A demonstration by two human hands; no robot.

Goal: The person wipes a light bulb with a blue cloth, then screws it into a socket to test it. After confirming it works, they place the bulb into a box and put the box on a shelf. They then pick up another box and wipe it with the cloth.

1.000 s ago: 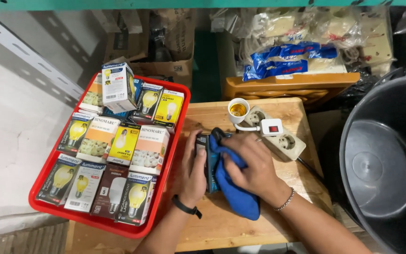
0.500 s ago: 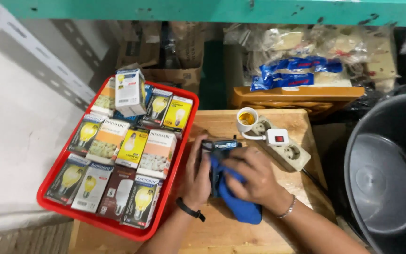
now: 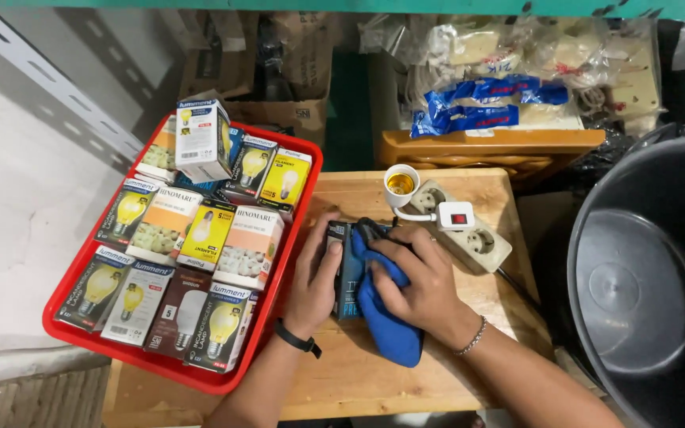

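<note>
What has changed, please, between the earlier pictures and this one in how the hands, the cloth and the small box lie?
The right hand has rubbed the blue cloth back and forth along the dark box; it now lies much as it did a second ago. The left hand still steadies the box on the wooden table. Nothing was picked up or let go. The red tray of bulb boxes and the power strip stayed put.

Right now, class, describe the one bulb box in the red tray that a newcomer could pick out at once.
Start at the red tray on the left of the wooden table, packed with bulb boxes lying flat. Go to its far corner, away from the person's hands. There a white and blue bulb box stands upright on top of the others, the only one not lying flat in the rows.
</note>
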